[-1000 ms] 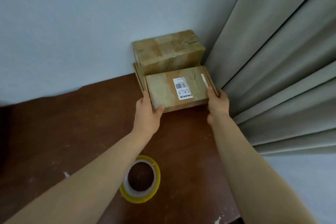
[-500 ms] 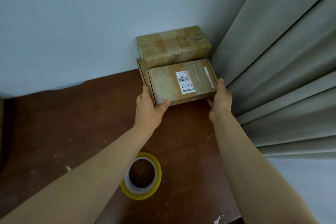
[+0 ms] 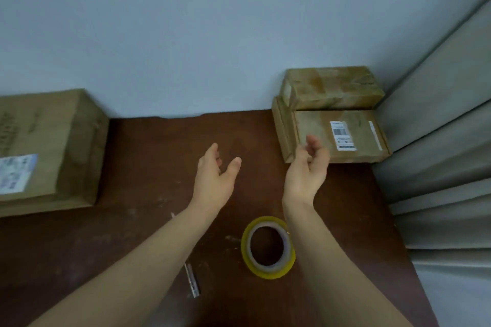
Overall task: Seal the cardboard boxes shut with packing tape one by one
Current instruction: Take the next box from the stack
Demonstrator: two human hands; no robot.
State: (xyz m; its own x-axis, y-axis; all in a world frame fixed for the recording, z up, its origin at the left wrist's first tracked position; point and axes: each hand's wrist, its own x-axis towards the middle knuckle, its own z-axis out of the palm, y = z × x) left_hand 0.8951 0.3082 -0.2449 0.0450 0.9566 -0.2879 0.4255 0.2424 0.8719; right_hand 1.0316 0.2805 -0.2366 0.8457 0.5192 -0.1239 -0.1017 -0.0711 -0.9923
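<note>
Labelled box [image 3: 318, 127] lies beside curtain [image 3: 438, 119]; left hand [image 3: 214, 180], right hand [image 3: 305, 172] empty, fingers relaxed.

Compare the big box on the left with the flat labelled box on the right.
The big box is tall and bulky; the flat box is low. The big box stands alone at the left; the flat box lies against a taped box by the curtain. The big box's label is larger than the flat box's barcode sticker. Both are closed brown cardboard.

The brown table [image 3: 148, 146] bears a large box [image 3: 53, 146], flat labelled box [image 3: 318, 125], tape roll [image 3: 268, 273], slim metal tool [image 3: 192, 280].
</note>
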